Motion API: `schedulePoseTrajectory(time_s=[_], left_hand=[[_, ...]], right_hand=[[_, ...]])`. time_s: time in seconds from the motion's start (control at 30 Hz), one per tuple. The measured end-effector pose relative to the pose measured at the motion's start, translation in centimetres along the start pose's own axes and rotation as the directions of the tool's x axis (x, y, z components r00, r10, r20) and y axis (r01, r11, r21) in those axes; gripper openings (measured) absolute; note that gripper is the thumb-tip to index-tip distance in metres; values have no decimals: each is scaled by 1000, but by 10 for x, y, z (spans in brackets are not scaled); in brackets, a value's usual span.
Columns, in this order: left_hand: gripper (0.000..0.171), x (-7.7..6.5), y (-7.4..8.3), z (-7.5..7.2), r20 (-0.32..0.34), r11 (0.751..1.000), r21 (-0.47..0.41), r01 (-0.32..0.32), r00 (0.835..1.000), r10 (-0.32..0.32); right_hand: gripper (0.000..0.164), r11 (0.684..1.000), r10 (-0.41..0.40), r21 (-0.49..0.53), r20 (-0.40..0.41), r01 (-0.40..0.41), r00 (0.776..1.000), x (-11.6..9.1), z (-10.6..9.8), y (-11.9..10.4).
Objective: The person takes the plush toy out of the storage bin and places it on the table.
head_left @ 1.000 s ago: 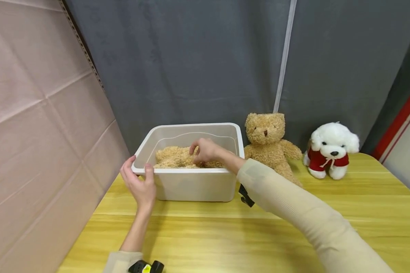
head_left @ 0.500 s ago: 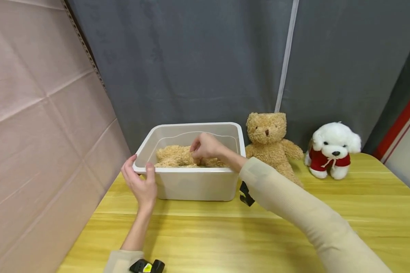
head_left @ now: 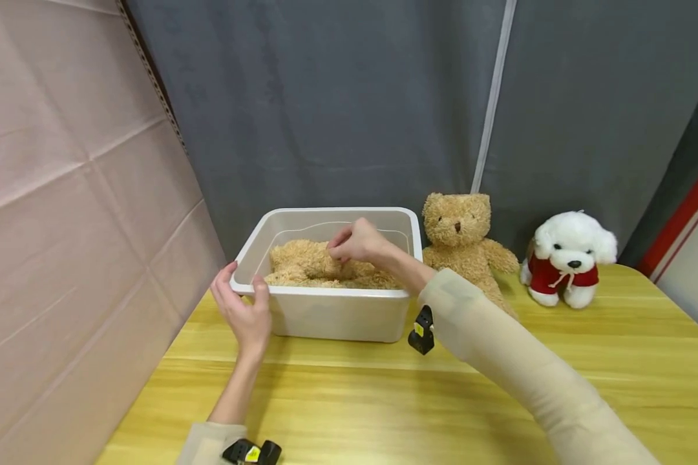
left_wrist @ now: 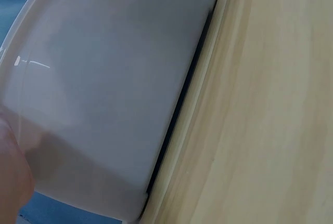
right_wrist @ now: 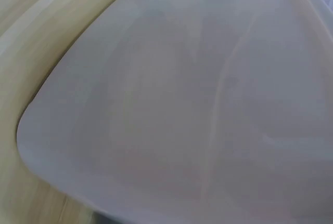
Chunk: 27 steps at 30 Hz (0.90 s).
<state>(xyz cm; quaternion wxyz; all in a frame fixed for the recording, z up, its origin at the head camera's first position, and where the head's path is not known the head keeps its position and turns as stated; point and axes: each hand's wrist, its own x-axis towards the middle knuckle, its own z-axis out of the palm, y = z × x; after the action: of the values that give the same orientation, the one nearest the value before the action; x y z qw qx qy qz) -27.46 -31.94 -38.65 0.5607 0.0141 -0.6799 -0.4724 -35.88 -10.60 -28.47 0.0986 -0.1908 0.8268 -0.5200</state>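
Note:
A light grey plastic bin stands on the wooden table, with a tan, curly-furred plush toy lying inside. The bin's front wall hides the toy's lower part, and no face shows on it. My left hand grips the bin's front left corner, thumb on the near rim and fingers around the left side. Reaching over the front rim, my right hand pinches the plush toy's fur with curled fingers. In the left wrist view the bin's outer wall fills much of the picture; the right wrist view is blurred.
Right beside the bin sits a tan teddy bear, partly behind my right forearm. Farther right stands a white plush dog in a red top. A grey curtain hangs behind, and a pink cloth wall borders the left.
My right hand has risen slightly inside the bin, and the plush toy's visible part has come up with it. The left hand keeps its grip on the corner.

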Motion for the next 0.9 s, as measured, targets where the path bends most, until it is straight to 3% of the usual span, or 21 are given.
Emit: schedulePoseTrajectory(time_s=[0.3, 0.47, 0.77, 0.9], left_hand=[[51, -1, 4, 0, 1, 1000, 13, -6, 1000, 6], [50, 0, 6, 0, 3, 1000, 14, -10, 1000, 10], [50, 0, 6, -1, 35, 1000, 8, 21, 999, -21], [48, 2, 6, -1, 37, 999, 14, 37, 999, -38]], right_hand=[[22, 982, 38, 184, -15, -34, 999, -1, -9, -3], [26, 957, 42, 289, -32, -31, 999, -2, -17, -5], [29, 864, -45, 497, -83, 80, 996, -8, -34, -4], [23, 787, -86, 602, -111, 136, 990, -13, -45, -7]])
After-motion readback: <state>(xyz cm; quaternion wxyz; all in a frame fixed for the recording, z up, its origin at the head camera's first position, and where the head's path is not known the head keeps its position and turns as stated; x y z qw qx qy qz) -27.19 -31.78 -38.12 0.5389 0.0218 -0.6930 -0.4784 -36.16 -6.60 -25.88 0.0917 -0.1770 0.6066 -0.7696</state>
